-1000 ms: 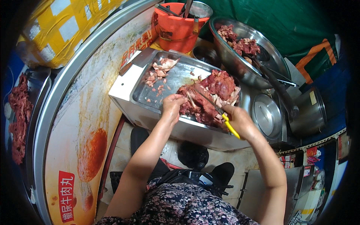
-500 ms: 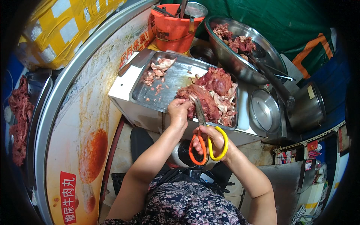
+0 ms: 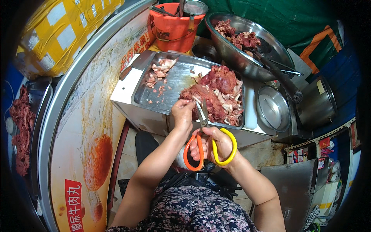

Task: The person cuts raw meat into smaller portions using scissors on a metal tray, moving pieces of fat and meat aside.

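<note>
My right hand [image 3: 217, 142] holds a pair of scissors [image 3: 230, 155] with one orange and one yellow handle loop. The handles are spread and the blades stand apart, their tips over the near edge of the raw red meat [image 3: 212, 110]. My left hand [image 3: 182, 113] pinches a pale strip at the meat's left edge, beside the blades. The meat, with whitish fat and membrane, lies heaped in the right part of a shallow metal tray [image 3: 143, 97]. Pale trimmings [image 3: 163, 66] lie at the tray's far left, with small scraps scattered below them.
Behind the tray stand an orange bucket [image 3: 174, 33] with tools in it and a large steel basin [image 3: 241, 63] holding more meat. A cleaver [image 3: 135, 62] rests along the tray's left side. A metal bowl [image 3: 272, 109] and a steel pot [image 3: 315, 101] are at the right.
The scissor handles have spread wider and the blades have come apart, their tips shifting slightly left. My left hand keeps its pinch at the meat's edge.
</note>
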{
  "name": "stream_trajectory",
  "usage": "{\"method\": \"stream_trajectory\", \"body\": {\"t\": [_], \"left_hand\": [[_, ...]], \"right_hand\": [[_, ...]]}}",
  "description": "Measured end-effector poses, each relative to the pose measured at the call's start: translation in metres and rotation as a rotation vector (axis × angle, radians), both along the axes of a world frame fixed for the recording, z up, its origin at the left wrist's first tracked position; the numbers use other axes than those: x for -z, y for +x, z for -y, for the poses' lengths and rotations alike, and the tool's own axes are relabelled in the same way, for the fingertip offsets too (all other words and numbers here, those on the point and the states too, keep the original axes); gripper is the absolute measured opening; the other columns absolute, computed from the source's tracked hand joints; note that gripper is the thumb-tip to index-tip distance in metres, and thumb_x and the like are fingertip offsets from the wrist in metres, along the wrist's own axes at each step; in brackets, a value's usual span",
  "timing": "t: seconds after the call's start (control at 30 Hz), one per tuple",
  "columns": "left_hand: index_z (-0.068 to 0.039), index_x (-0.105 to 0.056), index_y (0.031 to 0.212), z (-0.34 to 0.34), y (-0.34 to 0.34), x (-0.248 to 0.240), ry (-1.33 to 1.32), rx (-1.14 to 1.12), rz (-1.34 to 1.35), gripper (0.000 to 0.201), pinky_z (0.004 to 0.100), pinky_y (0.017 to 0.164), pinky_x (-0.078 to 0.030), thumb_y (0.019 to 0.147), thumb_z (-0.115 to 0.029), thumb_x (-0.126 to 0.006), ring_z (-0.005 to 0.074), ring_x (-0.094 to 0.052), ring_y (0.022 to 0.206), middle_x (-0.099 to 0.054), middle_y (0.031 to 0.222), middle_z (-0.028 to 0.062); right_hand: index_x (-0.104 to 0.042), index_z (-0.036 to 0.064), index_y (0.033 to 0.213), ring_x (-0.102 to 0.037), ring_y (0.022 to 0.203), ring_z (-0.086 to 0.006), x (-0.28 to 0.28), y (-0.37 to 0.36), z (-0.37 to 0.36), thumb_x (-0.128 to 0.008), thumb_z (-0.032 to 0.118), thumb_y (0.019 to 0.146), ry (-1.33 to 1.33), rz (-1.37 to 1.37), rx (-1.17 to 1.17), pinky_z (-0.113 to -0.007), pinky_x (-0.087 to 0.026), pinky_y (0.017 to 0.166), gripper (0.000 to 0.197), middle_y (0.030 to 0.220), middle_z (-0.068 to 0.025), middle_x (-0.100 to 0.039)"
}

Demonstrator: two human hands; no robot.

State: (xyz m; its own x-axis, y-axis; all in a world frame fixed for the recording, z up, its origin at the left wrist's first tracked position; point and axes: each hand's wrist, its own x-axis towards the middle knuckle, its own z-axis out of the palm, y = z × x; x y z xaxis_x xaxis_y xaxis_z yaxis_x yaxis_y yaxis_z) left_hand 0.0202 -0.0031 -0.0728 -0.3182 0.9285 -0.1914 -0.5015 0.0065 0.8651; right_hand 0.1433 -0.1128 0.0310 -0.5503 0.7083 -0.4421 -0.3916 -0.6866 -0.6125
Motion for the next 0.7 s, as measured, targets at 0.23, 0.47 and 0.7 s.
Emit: {"method": "stream_trajectory", "body": {"t": [0.23,0.47,0.7], "left_hand": [[-0.001,-0.066,0.086,0.005,-0.002,-0.005,-0.021,0.046,-0.036,0.008,0.0250,0.058,-0.044,0.080,0.002,-0.069,0.0108,-0.056,0.063,-0.063,0.074,0.0028],[0.000,-0.068,0.088,-0.007,-0.041,-0.001,-0.014,0.379,-0.162,0.009,0.0258,0.065,-0.051,0.080,0.000,-0.072,0.0131,-0.063,0.070,-0.069,0.081,0.0067],[0.002,-0.068,0.092,-0.067,-0.069,0.016,0.071,0.274,-0.820,0.018,0.0289,0.064,-0.048,0.087,-0.015,-0.067,0.0124,-0.060,0.072,-0.067,0.081,0.0050]], "right_hand": [[-0.057,-0.0098,0.103,-0.069,0.072,-0.0317,0.011,0.004,-0.025,-0.043,0.033,0.100,0.010,0.054,-0.027,-0.038,-0.059,0.068,0.046,0.090,-0.0245,-0.068],[-0.050,-0.0057,0.105,-0.072,0.082,-0.0376,-0.011,-0.013,-0.029,-0.046,0.024,0.099,-0.123,0.002,0.150,-0.047,-0.061,0.080,0.030,0.094,-0.0262,-0.068],[-0.053,-0.0033,0.104,-0.072,0.085,-0.0394,-0.004,-0.014,-0.035,-0.050,0.021,0.097,-0.115,0.020,0.141,-0.048,-0.061,0.084,0.026,0.095,-0.0260,-0.068]]}}
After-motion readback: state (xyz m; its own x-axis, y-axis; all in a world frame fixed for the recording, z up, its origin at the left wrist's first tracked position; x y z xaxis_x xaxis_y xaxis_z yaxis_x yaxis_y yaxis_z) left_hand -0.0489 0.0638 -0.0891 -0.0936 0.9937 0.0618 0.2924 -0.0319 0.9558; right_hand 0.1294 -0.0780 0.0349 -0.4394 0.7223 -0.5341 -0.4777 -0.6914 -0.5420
